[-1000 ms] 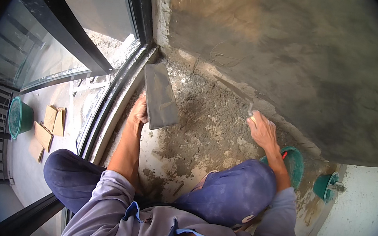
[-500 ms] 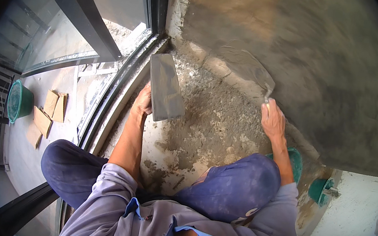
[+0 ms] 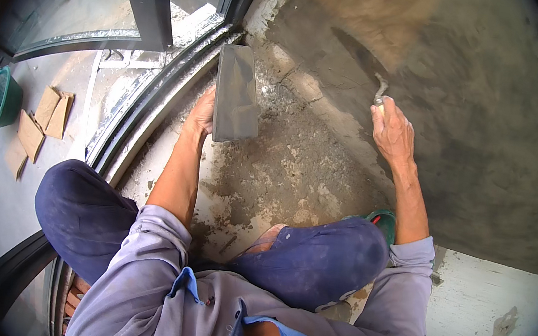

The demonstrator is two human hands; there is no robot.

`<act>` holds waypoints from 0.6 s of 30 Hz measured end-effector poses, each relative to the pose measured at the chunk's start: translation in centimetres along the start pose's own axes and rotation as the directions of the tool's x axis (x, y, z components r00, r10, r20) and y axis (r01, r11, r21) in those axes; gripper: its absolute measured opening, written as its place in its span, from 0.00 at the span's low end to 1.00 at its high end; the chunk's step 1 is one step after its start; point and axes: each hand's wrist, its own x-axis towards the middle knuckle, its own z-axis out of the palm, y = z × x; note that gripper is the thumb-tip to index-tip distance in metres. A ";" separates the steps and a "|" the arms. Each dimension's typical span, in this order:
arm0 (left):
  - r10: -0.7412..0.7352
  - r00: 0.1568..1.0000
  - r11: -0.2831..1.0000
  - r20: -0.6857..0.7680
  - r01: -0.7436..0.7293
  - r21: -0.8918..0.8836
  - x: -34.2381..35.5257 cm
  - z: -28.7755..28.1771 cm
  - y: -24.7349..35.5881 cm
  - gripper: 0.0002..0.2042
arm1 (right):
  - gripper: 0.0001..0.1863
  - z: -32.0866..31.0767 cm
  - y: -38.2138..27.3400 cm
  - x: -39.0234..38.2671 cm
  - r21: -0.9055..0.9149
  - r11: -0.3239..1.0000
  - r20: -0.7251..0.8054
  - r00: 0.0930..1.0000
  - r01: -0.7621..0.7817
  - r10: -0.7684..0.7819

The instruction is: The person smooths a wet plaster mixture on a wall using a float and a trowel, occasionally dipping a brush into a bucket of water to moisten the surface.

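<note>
My left hand (image 3: 202, 112) is closed under the near left edge of a plastering float (image 3: 237, 98), a flat grey rectangular board with its broad face up and thin wet smears on it. Its handle is hidden beneath. My right hand (image 3: 394, 132) grips the light handle of a trowel (image 3: 364, 58), whose bent metal neck leads to a narrow-looking dark blade. That blade lies at the grey mortar-coated wall (image 3: 479, 132), seemingly against it. Between the hands is the rough, mortar-spattered floor (image 3: 302, 165).
A sliding-door track (image 3: 147, 98) and dark-framed glass run along my left. Beyond them stand a green bucket (image 3: 3, 101) and several brown cardboard pieces (image 3: 32, 134). Another green container (image 3: 387, 224) sits by my right knee, partly hidden. White wall (image 3: 484, 318) borders the grey coat.
My right hand has moved the trowel up along the wall, and its blade now looks darker and narrower. The float stays in my left hand, slightly farther forward. The view has shifted.
</note>
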 end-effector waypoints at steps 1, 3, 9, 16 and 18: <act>0.000 1.000 1.000 -0.016 0.000 -0.028 0.1 -0.3 -0.5 0.20 | 0.15 -0.5 -0.1 -0.2 0.015 1.000 -0.007 1.000 0.016 -0.016; -0.003 0.999 0.997 -0.043 0.000 -0.072 0.3 -0.9 -0.3 0.17 | 0.15 -1.6 -1.0 -0.4 0.011 1.000 0.092 0.996 -0.003 0.002; 0.040 0.995 0.985 -0.087 -0.054 -0.164 0.6 -1.4 -0.7 0.16 | 0.15 -1.1 -0.2 -1.0 -0.066 0.996 0.082 0.995 -0.052 0.057; -0.154 0.988 0.985 -0.013 0.153 -0.086 1.6 -4.3 -3.5 0.17 | 0.21 0.7 -2.3 -3.8 0.756 0.221 0.647 0.756 -0.616 -0.103; -0.214 0.977 0.969 0.004 0.212 -0.126 1.6 -2.8 -5.4 0.17 | 0.23 2.5 -3.5 -3.7 0.751 0.092 0.650 0.708 -0.654 -0.275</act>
